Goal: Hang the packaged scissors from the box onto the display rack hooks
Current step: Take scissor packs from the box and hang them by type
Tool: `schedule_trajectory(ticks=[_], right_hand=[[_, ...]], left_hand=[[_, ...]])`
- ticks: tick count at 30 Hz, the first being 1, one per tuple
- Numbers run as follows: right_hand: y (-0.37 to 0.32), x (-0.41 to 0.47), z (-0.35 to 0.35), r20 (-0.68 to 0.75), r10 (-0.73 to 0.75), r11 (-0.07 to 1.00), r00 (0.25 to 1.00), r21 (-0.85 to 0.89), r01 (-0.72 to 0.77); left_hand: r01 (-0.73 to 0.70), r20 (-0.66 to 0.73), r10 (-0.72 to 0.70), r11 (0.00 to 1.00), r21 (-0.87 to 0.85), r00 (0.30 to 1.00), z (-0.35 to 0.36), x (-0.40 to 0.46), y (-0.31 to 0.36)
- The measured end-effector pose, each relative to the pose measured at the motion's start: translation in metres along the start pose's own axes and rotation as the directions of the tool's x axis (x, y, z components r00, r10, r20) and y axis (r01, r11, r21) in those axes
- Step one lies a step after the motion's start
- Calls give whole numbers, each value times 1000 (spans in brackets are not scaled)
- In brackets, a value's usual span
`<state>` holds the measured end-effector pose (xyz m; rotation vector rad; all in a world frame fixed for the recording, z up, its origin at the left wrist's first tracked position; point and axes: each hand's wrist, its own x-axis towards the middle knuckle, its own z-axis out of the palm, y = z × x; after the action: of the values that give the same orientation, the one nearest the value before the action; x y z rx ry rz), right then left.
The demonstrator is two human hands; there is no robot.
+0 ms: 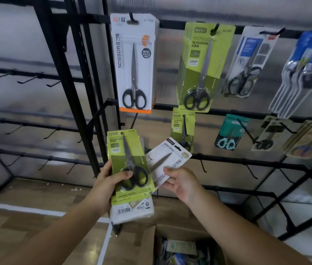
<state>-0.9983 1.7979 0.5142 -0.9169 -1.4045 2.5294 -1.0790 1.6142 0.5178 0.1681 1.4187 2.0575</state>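
left hand (pixel 107 181) grips green stack (pixel 130 165) below rack (pixel 227 161); right hand (pixel 180 181) pinches white pack (pixel 167 162) beside stack. box (pixel 172 243) under hands. risk: stack fans, bottom packs slip under loose thumb.

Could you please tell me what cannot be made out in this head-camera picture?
- Open brown cardboard box: cut off by the bottom edge; contents blurred.
- Stack of green carded scissors packs in the left hand: lower packs covered by the top one.
- Blue packs: blurred near the right edge.

Two hands (pixel 111 180), one box (pixel 172 243), one rack (pixel 247 161).
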Motion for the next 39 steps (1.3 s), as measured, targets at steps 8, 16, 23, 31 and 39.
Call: schedule_trajectory(ticks=[8, 16, 23, 31, 39], right_hand=[[-27, -28, -2, 60, -220, 975, 974, 33, 218], [-60, -50, 6, 135, -362, 930, 922, 114, 348], [-82, -73, 30, 243, -485, 869, 840, 246, 430], [-102, -96, 40, 57, -651, 756, 757, 146, 639], [-142, -115, -11, -228, -696, 614, 681, 302, 729]], left_hand=[[5, 110, 7, 994, -107, 994, 21, -7, 6], [-176, 131, 192, 976, -125, 973, 38, -26, 31], [-371, 108, 384, 921, -122, 917, 60, -43, 64], [-514, 164, 535, 844, -151, 829, 115, -39, 90], [-510, 324, 545, 838, -195, 773, 185, -16, 89]])
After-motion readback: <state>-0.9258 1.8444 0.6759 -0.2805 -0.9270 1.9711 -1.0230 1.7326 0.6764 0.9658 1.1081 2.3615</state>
